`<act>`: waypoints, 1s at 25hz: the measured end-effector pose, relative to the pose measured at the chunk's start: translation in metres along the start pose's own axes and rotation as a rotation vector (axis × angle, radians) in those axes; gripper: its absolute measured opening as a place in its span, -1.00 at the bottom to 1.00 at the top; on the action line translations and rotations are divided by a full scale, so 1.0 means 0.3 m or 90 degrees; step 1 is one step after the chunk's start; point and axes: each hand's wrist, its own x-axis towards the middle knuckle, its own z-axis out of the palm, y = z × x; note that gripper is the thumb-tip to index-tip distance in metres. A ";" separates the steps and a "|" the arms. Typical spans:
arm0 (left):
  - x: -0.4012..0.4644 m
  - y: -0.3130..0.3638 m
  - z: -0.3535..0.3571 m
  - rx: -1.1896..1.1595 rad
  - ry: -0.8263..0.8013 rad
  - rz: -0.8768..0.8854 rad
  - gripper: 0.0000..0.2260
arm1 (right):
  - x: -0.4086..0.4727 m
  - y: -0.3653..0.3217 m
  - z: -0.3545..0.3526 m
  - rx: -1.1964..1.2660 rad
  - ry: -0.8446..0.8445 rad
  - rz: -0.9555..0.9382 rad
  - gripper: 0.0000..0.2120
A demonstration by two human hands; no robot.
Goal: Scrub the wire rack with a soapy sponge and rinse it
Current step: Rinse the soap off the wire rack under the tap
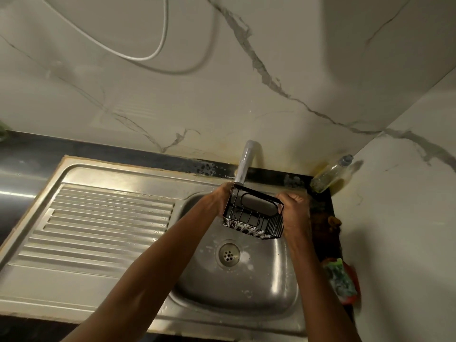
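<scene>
Dark counter carries steel sink, bottle, sponge.

glossy blk metal wire rack, brushed steel sink

White marble-look wall panels with grey veins meet in a corner on the right, yellow-stained low down near a dark counter strip. A white cable loops across the wall, and the light is dim and warm, glinting off the ridged steel drainboard.
</scene>
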 end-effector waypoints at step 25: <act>0.038 -0.023 0.080 -0.054 0.037 0.177 -0.83 | -0.114 -0.075 0.117 -0.140 0.177 0.218 -0.67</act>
